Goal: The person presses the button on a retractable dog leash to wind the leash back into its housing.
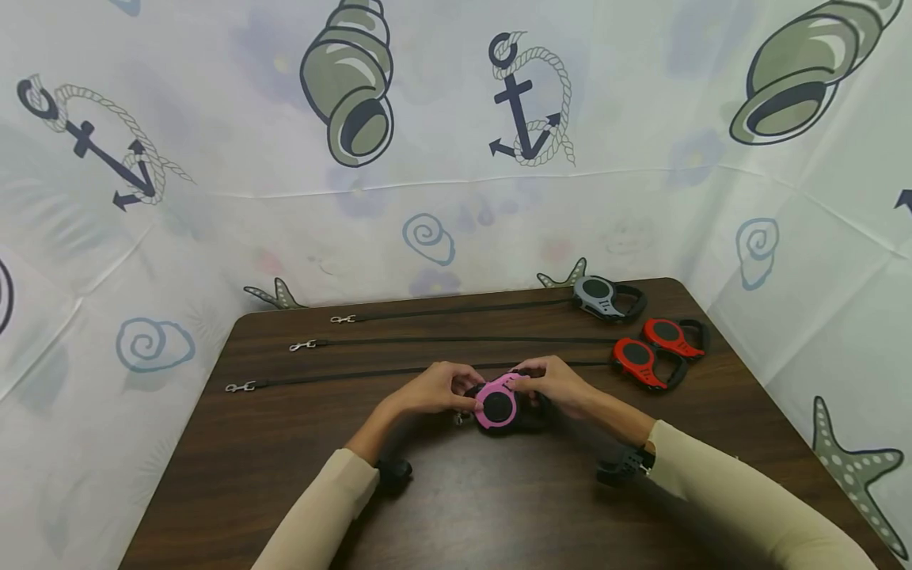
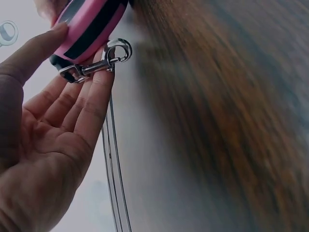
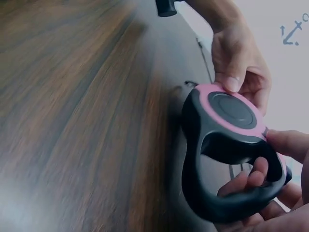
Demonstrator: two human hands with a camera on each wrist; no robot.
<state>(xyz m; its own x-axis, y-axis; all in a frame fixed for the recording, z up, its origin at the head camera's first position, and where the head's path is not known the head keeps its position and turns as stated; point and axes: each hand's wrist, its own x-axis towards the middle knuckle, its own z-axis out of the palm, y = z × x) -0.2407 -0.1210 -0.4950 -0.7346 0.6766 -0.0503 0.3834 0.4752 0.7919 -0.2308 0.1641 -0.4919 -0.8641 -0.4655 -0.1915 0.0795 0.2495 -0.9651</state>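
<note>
A pink and black retractable dog leash (image 1: 496, 402) is held between both hands over the middle of the table. My left hand (image 1: 435, 388) pinches its front end, thumb on the pink casing and fingers beneath. A metal snap hook (image 2: 96, 65) hangs by those fingers in the left wrist view. My right hand (image 1: 559, 385) grips the handle side; its thumb (image 3: 285, 142) presses the pink casing near the button. Fingertips of that hand come through the loop of the black handle (image 3: 193, 179) in the right wrist view.
Farther back on the brown table (image 1: 470, 507), a grey leash (image 1: 597, 297) and two red leashes (image 1: 667, 336) (image 1: 636, 360) lie at the right. Their black cords stretch left, ending in metal snap hooks (image 1: 240, 387). Patterned cloth (image 1: 456, 119) hangs behind the table.
</note>
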